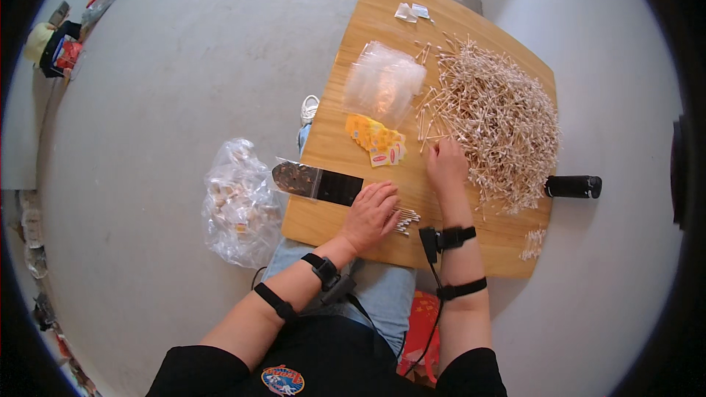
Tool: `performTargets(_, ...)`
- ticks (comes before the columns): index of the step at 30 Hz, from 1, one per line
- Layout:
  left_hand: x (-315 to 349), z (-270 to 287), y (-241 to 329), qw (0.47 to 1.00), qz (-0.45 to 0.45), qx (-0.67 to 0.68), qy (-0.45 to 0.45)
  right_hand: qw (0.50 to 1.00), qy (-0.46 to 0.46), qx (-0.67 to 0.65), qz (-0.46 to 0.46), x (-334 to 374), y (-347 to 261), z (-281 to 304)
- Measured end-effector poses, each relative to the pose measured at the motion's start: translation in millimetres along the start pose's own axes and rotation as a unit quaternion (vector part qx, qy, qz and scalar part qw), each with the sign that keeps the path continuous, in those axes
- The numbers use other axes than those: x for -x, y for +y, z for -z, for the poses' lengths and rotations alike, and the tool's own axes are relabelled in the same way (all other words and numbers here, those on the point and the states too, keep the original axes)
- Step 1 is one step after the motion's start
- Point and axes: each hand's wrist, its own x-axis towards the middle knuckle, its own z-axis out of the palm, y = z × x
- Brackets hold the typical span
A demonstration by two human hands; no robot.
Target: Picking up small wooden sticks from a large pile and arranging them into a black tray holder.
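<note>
Small yellow-orange rectangular cards (371, 134) on the light-brown wooden worktop (309, 222) carry red oval marks (380, 158), their print too small to read. A black fabric T-shirt (331, 353) bears a round blue emblem (283, 380) with orange-red lettering, not clearly legible.

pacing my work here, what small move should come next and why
Perhaps the right hand should pinch a few from the swab pile: it sits at the pile's left edge, while the left hand partly covers a small swab bunch.
</note>
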Motion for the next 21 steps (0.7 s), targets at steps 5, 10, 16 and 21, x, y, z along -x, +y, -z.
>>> performTargets(5,1,-4,-3,0.999,0.019,0.014,0.041,0.993,-0.067,-0.075,0.07,60,-2,27)
performTargets(10,-2,-3,0,0.999,-0.01,-0.036,0.027,0.982,-0.115,-0.126,0.083,78,-7,31)
performTargets(16,2,-2,-2,0.999,-0.017,-0.049,0.009,0.998,-0.006,-0.056,0.002,20,-14,1)
performTargets(21,3,-8,-5,0.999,-0.03,-0.029,0.011,0.995,-0.032,0.052,-0.074,1,-7,-21)
